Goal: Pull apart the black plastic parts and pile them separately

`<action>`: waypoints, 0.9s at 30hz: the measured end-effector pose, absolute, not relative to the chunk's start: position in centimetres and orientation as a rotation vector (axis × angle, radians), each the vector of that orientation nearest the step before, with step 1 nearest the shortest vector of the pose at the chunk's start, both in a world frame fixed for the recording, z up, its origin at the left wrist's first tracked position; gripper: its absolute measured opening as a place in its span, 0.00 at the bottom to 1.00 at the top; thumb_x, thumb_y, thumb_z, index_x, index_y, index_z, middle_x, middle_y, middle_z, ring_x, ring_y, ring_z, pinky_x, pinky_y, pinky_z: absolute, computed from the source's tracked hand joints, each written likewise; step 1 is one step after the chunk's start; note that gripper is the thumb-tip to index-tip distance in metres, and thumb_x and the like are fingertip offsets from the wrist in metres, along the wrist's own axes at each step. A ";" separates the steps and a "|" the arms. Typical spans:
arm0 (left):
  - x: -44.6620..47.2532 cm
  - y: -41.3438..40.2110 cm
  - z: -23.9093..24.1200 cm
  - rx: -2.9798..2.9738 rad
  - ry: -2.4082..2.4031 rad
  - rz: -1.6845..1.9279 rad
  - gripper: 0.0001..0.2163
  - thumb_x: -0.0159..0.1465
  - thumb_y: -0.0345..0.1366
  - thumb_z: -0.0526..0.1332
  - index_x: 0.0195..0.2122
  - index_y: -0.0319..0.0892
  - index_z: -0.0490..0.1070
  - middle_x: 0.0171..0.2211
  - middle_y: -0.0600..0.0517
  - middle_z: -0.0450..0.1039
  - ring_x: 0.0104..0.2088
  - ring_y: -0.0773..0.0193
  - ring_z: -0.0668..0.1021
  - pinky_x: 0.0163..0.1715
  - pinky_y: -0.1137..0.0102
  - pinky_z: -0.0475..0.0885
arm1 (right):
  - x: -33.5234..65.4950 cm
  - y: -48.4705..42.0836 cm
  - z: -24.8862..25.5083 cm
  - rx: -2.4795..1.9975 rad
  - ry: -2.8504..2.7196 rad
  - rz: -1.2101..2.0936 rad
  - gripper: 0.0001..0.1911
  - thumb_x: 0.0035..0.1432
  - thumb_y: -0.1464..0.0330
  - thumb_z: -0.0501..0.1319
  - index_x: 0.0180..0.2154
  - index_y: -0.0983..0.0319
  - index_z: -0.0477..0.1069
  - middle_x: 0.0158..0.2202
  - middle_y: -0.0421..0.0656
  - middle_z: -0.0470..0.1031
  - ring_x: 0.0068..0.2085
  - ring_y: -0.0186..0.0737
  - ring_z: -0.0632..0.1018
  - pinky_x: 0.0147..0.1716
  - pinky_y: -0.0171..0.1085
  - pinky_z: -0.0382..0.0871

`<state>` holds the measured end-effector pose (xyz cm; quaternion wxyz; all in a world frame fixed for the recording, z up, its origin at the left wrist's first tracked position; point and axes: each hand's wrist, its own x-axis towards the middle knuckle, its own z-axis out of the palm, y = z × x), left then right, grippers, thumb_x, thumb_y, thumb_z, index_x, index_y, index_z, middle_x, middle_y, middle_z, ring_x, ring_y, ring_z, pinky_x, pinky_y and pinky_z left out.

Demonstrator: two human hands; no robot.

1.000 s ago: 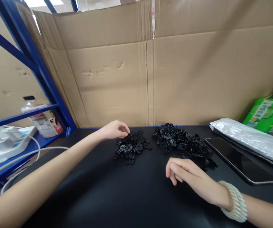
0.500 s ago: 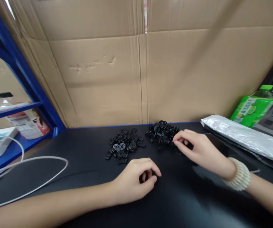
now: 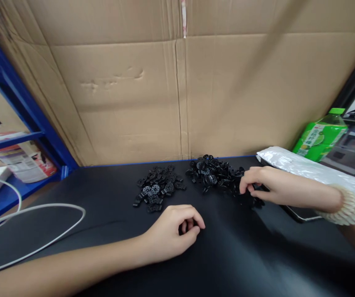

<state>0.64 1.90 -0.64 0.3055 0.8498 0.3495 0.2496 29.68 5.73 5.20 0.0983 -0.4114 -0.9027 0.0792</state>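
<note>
My left hand (image 3: 177,229) rests on the black tabletop (image 3: 109,225) with its fingers curled and the thumb close to the index fingertip. Nothing shows between them. Behind it lies a heap of small black plastic parts (image 3: 155,189), flat and round with holes and a short tab. To its right is a second heap of shiny black plastic pieces (image 3: 211,175), some with round discs. My right hand (image 3: 262,183) is at the right end of this heap, its fingers bent down and closed among the pieces. What its fingertips hold, if anything, is hidden.
A cardboard wall (image 3: 128,103) stands behind the table. On the right lie a silvery-white package (image 3: 301,165), a flat dark device (image 3: 304,213) and a green bottle (image 3: 321,136). At left are a blue rack (image 3: 49,136), a labelled bottle (image 3: 25,161) and a looped white cable (image 3: 72,206).
My right hand has moved right along the right heap, which now spreads further that way, with pieces under the hand. The left hand keeps its pose. The view has shifted slightly.
</note>
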 end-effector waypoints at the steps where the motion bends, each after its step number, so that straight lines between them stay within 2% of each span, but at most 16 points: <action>1: 0.6 1.9 -0.6 2.248 0.923 0.660 0.07 0.58 0.25 0.56 0.32 0.39 0.74 0.29 0.51 0.73 0.27 0.68 0.73 0.26 0.75 0.68 | 29.9 5.6 5.3 -1.199 -2.682 0.267 0.15 0.52 0.78 0.54 0.35 0.56 0.75 0.34 0.42 0.76 0.36 0.43 0.76 0.37 0.41 0.68; 4: 0.7 2.0 -0.6 2.243 0.918 0.664 0.07 0.58 0.25 0.56 0.32 0.39 0.74 0.29 0.51 0.73 0.27 0.67 0.73 0.26 0.75 0.68 | 30.5 5.5 5.4 -1.148 -2.692 0.347 0.21 0.46 0.82 0.54 0.35 0.55 0.76 0.35 0.42 0.75 0.39 0.44 0.75 0.39 0.41 0.68; 6: 0.6 2.0 -0.6 2.239 0.918 0.670 0.07 0.58 0.25 0.56 0.32 0.39 0.74 0.29 0.51 0.73 0.27 0.67 0.73 0.26 0.75 0.68 | 30.6 5.6 5.4 -1.122 -2.687 0.375 0.19 0.45 0.82 0.57 0.34 0.55 0.76 0.35 0.42 0.75 0.41 0.46 0.75 0.40 0.41 0.68; 10: 0.7 2.0 -0.5 2.203 0.937 0.679 0.07 0.58 0.25 0.56 0.32 0.38 0.74 0.30 0.51 0.73 0.27 0.68 0.73 0.26 0.75 0.68 | 29.9 5.5 5.7 -1.078 -2.710 0.401 0.08 0.53 0.76 0.59 0.30 0.57 0.74 0.33 0.41 0.74 0.38 0.43 0.75 0.38 0.39 0.67; 16: 1.0 2.1 -0.3 1.974 1.024 0.632 0.08 0.61 0.33 0.58 0.38 0.36 0.74 0.32 0.47 0.77 0.30 0.65 0.75 0.28 0.74 0.68 | 26.1 4.0 5.7 -1.060 -2.466 0.465 0.06 0.62 0.69 0.56 0.33 0.60 0.70 0.29 0.39 0.73 0.29 0.35 0.71 0.30 0.34 0.64; 19: 1.1 2.0 -0.2 1.927 1.005 0.619 0.11 0.62 0.38 0.58 0.40 0.37 0.74 0.35 0.47 0.77 0.32 0.64 0.75 0.30 0.73 0.67 | 24.0 3.2 4.1 -0.976 -2.284 0.581 0.05 0.63 0.69 0.56 0.34 0.61 0.69 0.30 0.39 0.73 0.29 0.34 0.71 0.29 0.32 0.64; 27: 1.1 1.9 0.2 1.862 0.943 0.648 0.11 0.61 0.41 0.59 0.28 0.37 0.68 0.23 0.56 0.66 0.25 0.69 0.67 0.26 0.75 0.62 | 21.5 2.4 1.2 -0.831 -2.126 0.841 0.05 0.63 0.71 0.58 0.33 0.61 0.71 0.31 0.39 0.73 0.33 0.34 0.73 0.34 0.32 0.65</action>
